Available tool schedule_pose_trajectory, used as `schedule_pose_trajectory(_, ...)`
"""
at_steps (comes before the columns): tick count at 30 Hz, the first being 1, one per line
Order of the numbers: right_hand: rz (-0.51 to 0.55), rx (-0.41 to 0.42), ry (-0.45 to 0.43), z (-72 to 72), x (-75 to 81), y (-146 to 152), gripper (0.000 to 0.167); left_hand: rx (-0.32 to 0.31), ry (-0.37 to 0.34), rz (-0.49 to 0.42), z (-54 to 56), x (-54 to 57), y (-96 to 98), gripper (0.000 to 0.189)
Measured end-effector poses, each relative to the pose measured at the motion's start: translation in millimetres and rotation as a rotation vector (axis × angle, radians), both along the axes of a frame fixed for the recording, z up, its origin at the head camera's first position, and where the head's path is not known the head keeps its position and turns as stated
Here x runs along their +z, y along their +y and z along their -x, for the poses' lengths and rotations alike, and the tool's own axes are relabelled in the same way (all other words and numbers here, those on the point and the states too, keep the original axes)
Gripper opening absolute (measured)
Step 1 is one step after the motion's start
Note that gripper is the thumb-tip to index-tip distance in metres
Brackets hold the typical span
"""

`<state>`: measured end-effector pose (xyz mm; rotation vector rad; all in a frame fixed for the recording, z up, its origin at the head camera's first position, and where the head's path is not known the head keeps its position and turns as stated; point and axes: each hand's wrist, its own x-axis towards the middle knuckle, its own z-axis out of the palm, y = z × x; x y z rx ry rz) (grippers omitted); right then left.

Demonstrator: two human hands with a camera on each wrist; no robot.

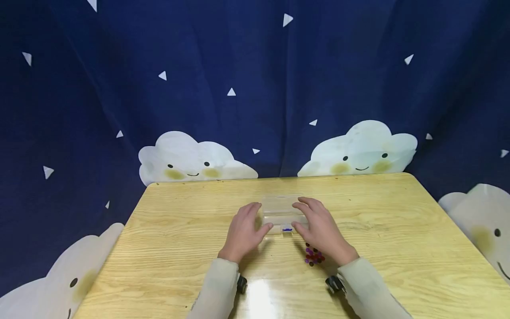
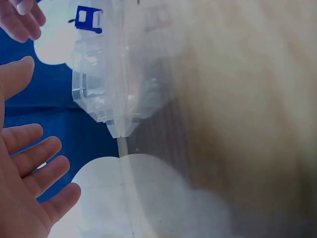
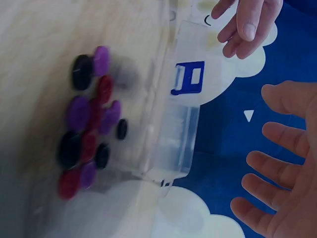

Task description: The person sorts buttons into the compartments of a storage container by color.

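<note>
A clear plastic box [image 1: 279, 217] with a blue latch [image 3: 190, 78] on its front side sits on the table between the two hands. My left hand [image 1: 244, 231] is at the box's left end, fingers spread and loosely bent, with nothing in its grasp. At the right end my right hand [image 1: 324, 230] faces it, fingers likewise spread and holding nothing. Both wrist views show gaps between the fingers and the box. Small round discs in purple, red and black [image 3: 89, 139] lie in a cluster in front of the box, just below the right hand in the head view.
The wooden table [image 1: 179, 239] spreads out on both sides of the box. Behind its back edge hangs a dark blue curtain [image 1: 255, 57] with white triangles and smiling clouds. A dark wrist-worn device [image 1: 335, 284] shows at the right sleeve, and another [image 1: 241, 284] at the left.
</note>
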<state>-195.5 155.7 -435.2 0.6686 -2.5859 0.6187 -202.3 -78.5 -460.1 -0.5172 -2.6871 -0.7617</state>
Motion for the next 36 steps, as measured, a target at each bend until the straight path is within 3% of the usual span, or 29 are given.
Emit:
schedule_pose_trajectory(3,-0.007,0.009,-0.005,3.1,1.8,-5,0.047,0.0,-0.01,-0.008,1.8,1.0,-1.5,0.063)
schedule_pose_trajectory(10,0.006,0.032,-0.036,8.3,2.2,-20,0.046,0.009,-0.152,0.003,8.9,-0.8,-7.8,0.069)
schedule_pose_trajectory(13,-0.001,0.048,-0.039,10.6,1.5,-25,0.045,0.0,-0.181,0.02,12.6,-2.2,-11.0,0.07)
schedule_pose_trajectory(18,-0.026,0.05,-0.044,13.4,-1.6,-28,0.045,-0.063,-0.194,0.061,21.2,-0.8,-10.3,0.07)
schedule_pose_trajectory(22,-0.045,0.046,-0.044,14.6,-4.4,-27,0.045,-0.116,-0.252,0.059,26.7,2.8,-8.5,0.07)
schedule_pose_trajectory(28,-0.056,0.078,-0.043,18.8,-7.9,-31,0.045,-0.136,-0.341,0.067,31.6,3.2,-8.6,0.072)
schedule_pose_trajectory(36,-0.091,0.08,-0.061,21.8,-11.0,-36,0.045,-0.157,-0.357,0.074,34.2,-3.3,-9.8,0.07)
